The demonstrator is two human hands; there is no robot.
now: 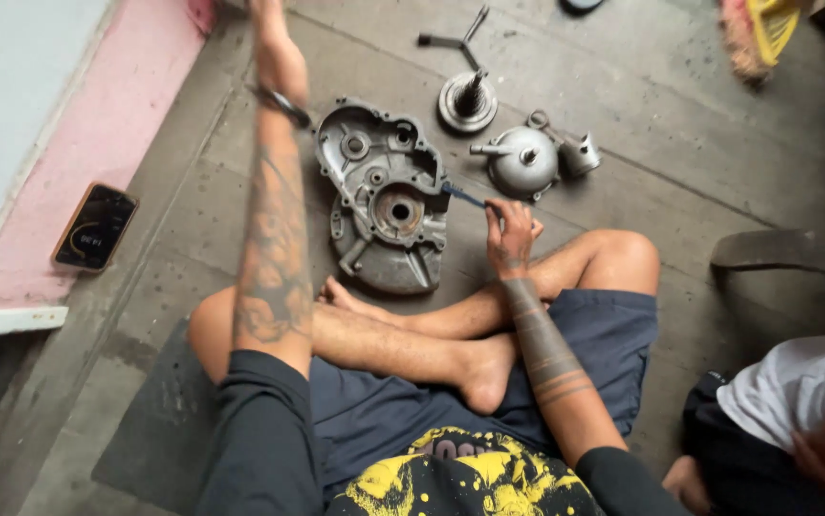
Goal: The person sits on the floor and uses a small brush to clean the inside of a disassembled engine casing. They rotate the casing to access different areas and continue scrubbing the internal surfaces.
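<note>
Head view: person sits cross-legged on a dark mat (159, 420), concrete floor (699, 162).

Right hand (510, 234) at frame centre, forearm running up from lower right, fingers pinched closed on a thin blue-handled tool (463, 197). The tool's long axis runs up-left, tip at the right edge of the grey engine case cover (386, 196).

Left arm stretches straight up the frame, bracelet (283, 103) at the wrist; the left hand is cut off by the top edge, so its grip can't be told.

The cover lies flat on the floor, inner side up, just above the feet, long axis roughly vertical in frame.

Right of it: a domed metal housing (522, 161) and a piston (580, 153), with a flywheel (468, 100) above. Phone (94, 226) on the pink ledge at left. Another person's white sleeve (795, 387) at lower right. Open floor at upper right.
</note>
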